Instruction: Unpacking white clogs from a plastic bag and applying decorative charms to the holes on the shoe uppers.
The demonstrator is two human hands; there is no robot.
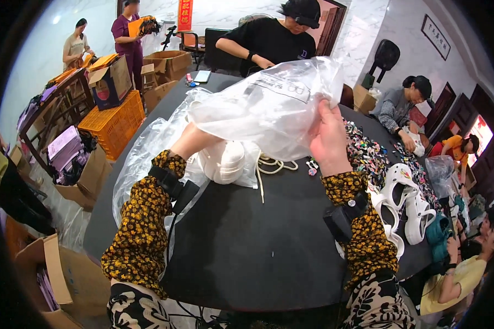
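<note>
The clear plastic bag (269, 104) is held up above the black worktop (247, 241), long axis running left to right. Its right end is pinched by the right hand (328, 141). The left hand (195, 131) is pushed inside the bag's left mouth, its fingers hidden, just above the white shoe (225, 162).

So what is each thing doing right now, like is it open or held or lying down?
Plastic bag: held up, open, left arm reaching inside.
Right hand: gripping the bag's edge.
Left hand: hidden inside the bag.
White shoe: lying on the table under the bag.
White sandals: lying on the table, untouched.
Charms: heaped loose on the table.
Orange crate: standing on the floor.
</note>
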